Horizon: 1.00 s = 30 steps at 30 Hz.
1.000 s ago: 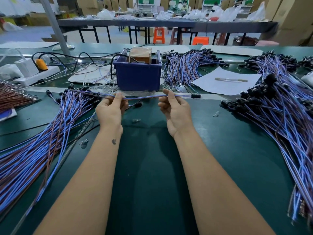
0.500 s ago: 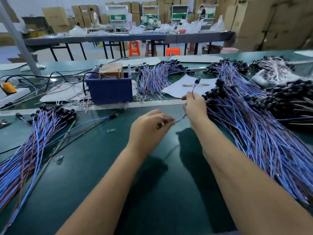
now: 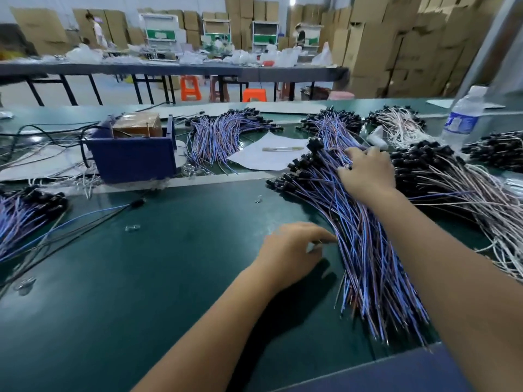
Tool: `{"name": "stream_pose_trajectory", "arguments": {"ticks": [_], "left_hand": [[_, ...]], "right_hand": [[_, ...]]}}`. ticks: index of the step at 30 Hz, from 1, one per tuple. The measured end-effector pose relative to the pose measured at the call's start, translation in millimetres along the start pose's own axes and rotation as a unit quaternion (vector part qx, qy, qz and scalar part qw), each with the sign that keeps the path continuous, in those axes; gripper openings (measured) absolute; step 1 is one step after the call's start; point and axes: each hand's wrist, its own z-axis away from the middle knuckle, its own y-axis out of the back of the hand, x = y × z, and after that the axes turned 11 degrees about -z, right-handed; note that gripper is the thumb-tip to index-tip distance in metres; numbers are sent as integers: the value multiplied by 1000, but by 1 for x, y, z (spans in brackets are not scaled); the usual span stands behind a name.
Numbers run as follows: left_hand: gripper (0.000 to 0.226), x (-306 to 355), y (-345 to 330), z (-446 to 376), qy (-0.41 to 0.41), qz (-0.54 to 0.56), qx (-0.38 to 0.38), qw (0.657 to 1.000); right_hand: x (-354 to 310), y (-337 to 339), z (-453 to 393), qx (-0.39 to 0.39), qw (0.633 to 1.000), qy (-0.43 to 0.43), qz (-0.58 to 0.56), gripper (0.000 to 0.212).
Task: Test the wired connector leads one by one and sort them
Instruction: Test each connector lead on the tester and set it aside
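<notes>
Two bare hands work over a dark green table (image 3: 169,278) covered in heaps of wired connector leads. On the right, the right hand (image 3: 366,172) lies palm down on a big pile of blue and purple leads (image 3: 359,250), fingers spread and reaching into the far end, where the black connectors bunch together; whether it grips any single lead cannot be told. This pile fans from those connectors toward the near edge of the table, where the bare wire ends lie. The left hand (image 3: 291,251) hovers low over the table just left of the same pile, fingers loosely curled, fingertips touching its edge; it may pinch a thin wire end, but blur makes that uncertain.

Another heap of blue leads (image 3: 19,219) lies at the far left. A third bundle (image 3: 223,134) sits farther back in the middle, just right of a blue plastic bin (image 3: 133,157) holding a brown box. Right of that bundle, a white paper sheet (image 3: 268,157) carries a pen. Paler, whitish leads (image 3: 467,193) with black connectors spread along the right side. A water bottle (image 3: 462,120) stands upright at the far right.
</notes>
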Motion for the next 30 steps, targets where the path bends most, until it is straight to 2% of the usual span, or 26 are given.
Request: {"name": "stream_pose_trajectory", "arguments": {"ticks": [4, 6, 10, 15, 18, 21, 23, 27, 30], "left_hand": [[27, -28, 21, 12, 98, 21, 69, 993], [28, -45, 35, 22, 156, 14, 105, 982], [29, -78, 72, 44, 234, -57, 194, 951], [24, -126, 116, 75, 295, -205, 185, 915], [41, -156, 140, 94, 361, -296, 156, 870], [57, -179, 156, 103, 459, -341, 70, 817], [53, -187, 159, 101, 522, -309, 64, 792], [34, -193, 156, 93, 569, -294, 122, 758], [26, -195, 156, 94, 557, -254, 207, 763]], "right_hand": [[-47, -25, 19, 108, 989, 85, -55, 44], [-81, -40, 31, 123, 979, 141, -86, 44], [-152, -81, 62, 65, 963, 200, -169, 45], [-227, -136, 99, -99, 943, 156, -278, 40], [-249, -155, 109, -163, 934, 144, -283, 40], [-247, -162, 108, -173, 938, 161, -253, 33], [-243, -161, 106, -179, 926, 148, -298, 29], [-242, -160, 109, -171, 915, 158, -330, 25], [-244, -162, 114, -156, 911, 183, -336, 25]]}}
